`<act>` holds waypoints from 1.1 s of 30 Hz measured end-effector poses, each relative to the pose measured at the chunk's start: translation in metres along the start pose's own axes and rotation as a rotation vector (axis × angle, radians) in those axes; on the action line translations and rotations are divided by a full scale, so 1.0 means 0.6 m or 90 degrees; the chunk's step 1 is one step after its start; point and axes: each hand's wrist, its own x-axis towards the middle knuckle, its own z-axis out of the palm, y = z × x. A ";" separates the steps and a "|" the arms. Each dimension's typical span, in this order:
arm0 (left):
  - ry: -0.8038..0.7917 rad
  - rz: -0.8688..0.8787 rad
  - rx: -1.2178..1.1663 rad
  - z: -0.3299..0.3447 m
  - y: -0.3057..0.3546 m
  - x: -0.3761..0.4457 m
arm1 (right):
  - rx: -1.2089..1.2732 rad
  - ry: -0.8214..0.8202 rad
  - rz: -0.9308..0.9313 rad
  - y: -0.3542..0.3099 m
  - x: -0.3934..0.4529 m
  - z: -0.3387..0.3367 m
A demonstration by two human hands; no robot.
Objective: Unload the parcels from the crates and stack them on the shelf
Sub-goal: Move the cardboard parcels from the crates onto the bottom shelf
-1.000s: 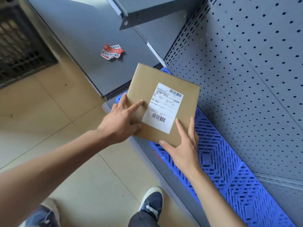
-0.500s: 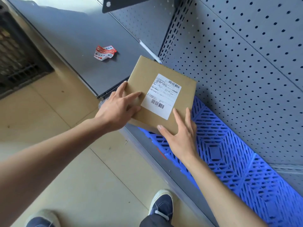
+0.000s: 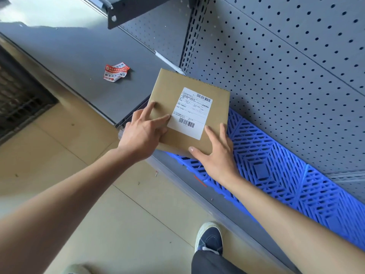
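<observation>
Both hands are laid on the cardboard parcel [image 3: 173,107] right now: the left hand [image 3: 143,135] is spread over the near left corner, fingers straight and flat on the top face, the forefinger reaching along the left edge and the next finger stretched toward the white shipping label [image 3: 190,113]. On the other side the right hand [image 3: 216,155] is pressed against the near right corner, thumb along the front edge, fingers extended up the right side, nothing curled round the box. The parcel itself is seen sitting at the left end of the blue plastic grid mat [image 3: 276,171], which is laid on the lower grey shelf [image 3: 199,194], and its far edge is close to the perforated back panel [image 3: 276,66]; whether it is fully set down cannot be told. Barcodes are printed on the label, which faces up. Beside it, on the adjoining grey shelf board [image 3: 79,62] to the left, a crumpled red and white sticker [image 3: 116,72] is lying well apart from the parcel. Beige floor tiles [image 3: 88,184] are spread below, and a dark blue shoe [image 3: 209,238] with a white toe is planted near the shelf's front edge.
</observation>
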 end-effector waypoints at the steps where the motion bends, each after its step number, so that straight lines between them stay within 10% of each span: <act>1: 0.000 -0.002 -0.003 0.001 -0.002 0.002 | 0.005 0.003 0.004 -0.001 0.001 0.002; 33: -0.115 0.048 0.256 -0.005 0.042 -0.015 | 0.029 0.024 0.087 -0.030 -0.003 0.029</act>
